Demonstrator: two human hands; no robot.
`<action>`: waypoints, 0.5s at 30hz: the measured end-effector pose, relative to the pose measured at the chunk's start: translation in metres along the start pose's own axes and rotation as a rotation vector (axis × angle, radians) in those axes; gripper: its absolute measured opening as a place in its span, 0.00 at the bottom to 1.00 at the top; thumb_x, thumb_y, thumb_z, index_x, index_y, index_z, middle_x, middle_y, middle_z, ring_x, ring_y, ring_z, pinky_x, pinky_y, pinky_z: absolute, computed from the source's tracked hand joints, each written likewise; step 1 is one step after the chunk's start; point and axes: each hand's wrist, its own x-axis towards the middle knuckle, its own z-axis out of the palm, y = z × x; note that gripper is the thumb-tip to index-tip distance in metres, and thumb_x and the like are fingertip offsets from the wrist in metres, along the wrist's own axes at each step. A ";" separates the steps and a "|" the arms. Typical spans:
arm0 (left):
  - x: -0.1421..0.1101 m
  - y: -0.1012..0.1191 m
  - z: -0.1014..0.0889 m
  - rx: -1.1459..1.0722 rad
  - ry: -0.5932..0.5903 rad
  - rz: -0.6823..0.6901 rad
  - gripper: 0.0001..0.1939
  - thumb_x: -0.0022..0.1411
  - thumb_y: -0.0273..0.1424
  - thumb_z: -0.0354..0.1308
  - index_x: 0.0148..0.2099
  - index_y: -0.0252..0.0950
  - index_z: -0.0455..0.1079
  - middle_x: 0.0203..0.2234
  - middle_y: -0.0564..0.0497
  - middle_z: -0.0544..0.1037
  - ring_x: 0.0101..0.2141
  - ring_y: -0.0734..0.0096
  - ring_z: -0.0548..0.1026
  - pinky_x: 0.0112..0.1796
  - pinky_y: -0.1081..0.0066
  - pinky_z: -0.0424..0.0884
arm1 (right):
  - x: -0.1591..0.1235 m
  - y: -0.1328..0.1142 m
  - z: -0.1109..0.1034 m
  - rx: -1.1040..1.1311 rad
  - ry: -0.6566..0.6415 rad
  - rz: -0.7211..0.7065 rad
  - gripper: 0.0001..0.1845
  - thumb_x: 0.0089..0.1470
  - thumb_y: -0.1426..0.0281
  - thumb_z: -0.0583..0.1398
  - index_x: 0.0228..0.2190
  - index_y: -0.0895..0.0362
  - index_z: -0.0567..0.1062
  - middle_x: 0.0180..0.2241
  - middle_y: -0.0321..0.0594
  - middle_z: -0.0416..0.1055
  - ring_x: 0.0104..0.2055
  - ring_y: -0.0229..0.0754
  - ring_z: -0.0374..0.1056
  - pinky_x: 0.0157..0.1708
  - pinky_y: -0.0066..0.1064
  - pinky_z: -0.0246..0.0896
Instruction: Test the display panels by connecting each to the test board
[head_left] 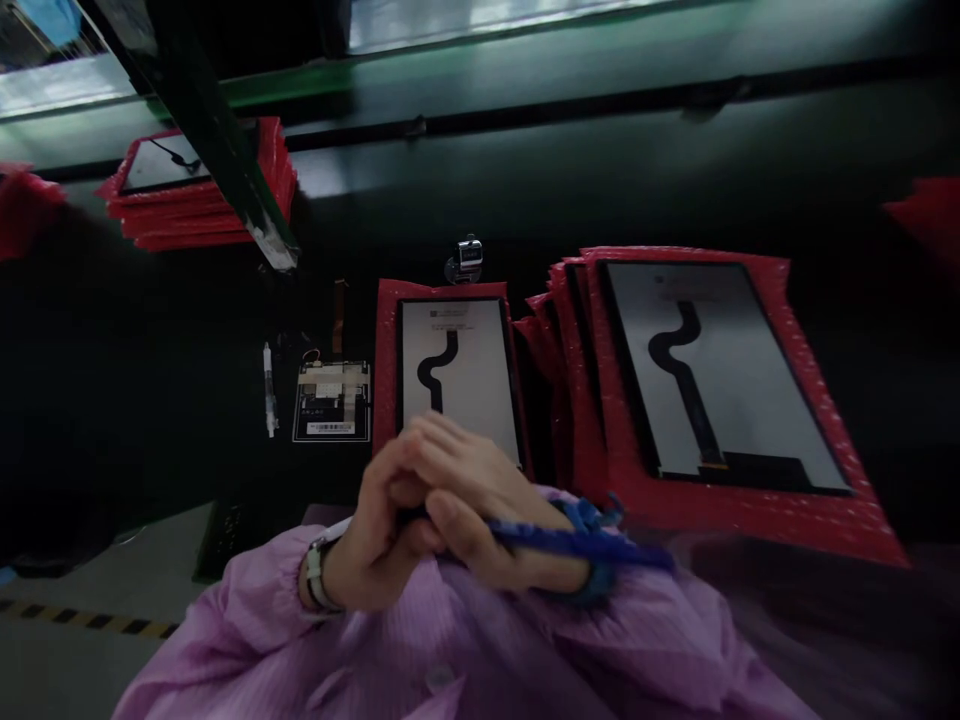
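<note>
Left hand (375,540) and right hand (491,490) are clasped together, the panel (474,385) beyond them laid out, remaining work unclear.

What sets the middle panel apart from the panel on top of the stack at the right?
The middle panel sits nearly square to the view, while the right panel is slanted. The left hand and right hand hide the lower part of the middle panel; the right panel is uncovered. The middle panel looks smaller in the picture than the right panel. Both have a pale face, dark edging and a curving dark ribbon.
</note>
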 end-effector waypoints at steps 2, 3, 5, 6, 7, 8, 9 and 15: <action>0.015 -0.007 -0.007 0.038 0.111 -0.002 0.29 0.74 0.34 0.52 0.72 0.50 0.50 0.35 0.52 0.77 0.23 0.78 0.71 0.26 0.77 0.72 | 0.012 0.013 -0.012 -0.098 -0.011 0.031 0.33 0.69 0.48 0.36 0.36 0.57 0.69 0.32 0.42 0.67 0.34 0.43 0.61 0.34 0.37 0.59; 0.026 -0.013 -0.016 0.099 0.168 0.007 0.26 0.74 0.35 0.52 0.70 0.48 0.55 0.34 0.53 0.76 0.21 0.80 0.69 0.24 0.78 0.69 | 0.017 0.023 -0.018 -0.140 -0.005 0.047 0.36 0.67 0.44 0.36 0.39 0.57 0.71 0.35 0.44 0.69 0.37 0.45 0.63 0.36 0.38 0.61; 0.054 -0.029 -0.043 0.268 0.318 0.038 0.18 0.74 0.38 0.51 0.63 0.43 0.64 0.31 0.53 0.75 0.20 0.80 0.67 0.23 0.78 0.66 | 0.024 0.051 -0.027 -0.222 0.058 0.085 0.39 0.65 0.42 0.38 0.48 0.59 0.71 0.43 0.49 0.71 0.44 0.49 0.66 0.43 0.43 0.64; 0.068 -0.040 -0.059 0.369 0.380 0.035 0.17 0.74 0.38 0.51 0.61 0.41 0.66 0.29 0.53 0.74 0.22 0.78 0.68 0.26 0.77 0.69 | 0.025 0.067 -0.030 -0.274 0.113 0.119 0.37 0.66 0.44 0.40 0.49 0.59 0.72 0.44 0.50 0.72 0.46 0.50 0.67 0.46 0.45 0.65; 0.081 -0.051 -0.076 0.474 0.415 0.003 0.17 0.74 0.38 0.50 0.61 0.41 0.66 0.31 0.52 0.75 0.25 0.76 0.71 0.30 0.75 0.72 | 0.025 0.084 -0.032 -0.349 0.184 0.178 0.33 0.68 0.47 0.43 0.49 0.59 0.73 0.44 0.50 0.72 0.47 0.52 0.67 0.49 0.46 0.64; 0.093 -0.063 -0.092 0.570 0.420 -0.048 0.19 0.73 0.37 0.49 0.63 0.41 0.63 0.36 0.49 0.77 0.28 0.74 0.73 0.33 0.73 0.74 | 0.024 0.100 -0.032 -0.431 0.246 0.247 0.28 0.68 0.51 0.46 0.48 0.60 0.73 0.44 0.51 0.72 0.48 0.53 0.67 0.51 0.48 0.64; 0.103 -0.075 -0.105 0.656 0.396 -0.108 0.22 0.73 0.36 0.48 0.66 0.41 0.60 0.40 0.47 0.77 0.30 0.73 0.74 0.36 0.70 0.75 | 0.022 0.113 -0.031 -0.512 0.280 0.312 0.24 0.68 0.56 0.48 0.47 0.60 0.74 0.45 0.52 0.72 0.49 0.55 0.66 0.52 0.50 0.64; 0.119 -0.112 -0.113 1.114 0.058 -0.290 0.31 0.67 0.30 0.50 0.70 0.28 0.56 0.57 0.33 0.71 0.57 0.51 0.70 0.60 0.50 0.65 | 0.010 0.140 -0.026 -0.713 0.152 0.524 0.18 0.62 0.66 0.54 0.50 0.60 0.74 0.49 0.54 0.71 0.53 0.58 0.64 0.55 0.53 0.63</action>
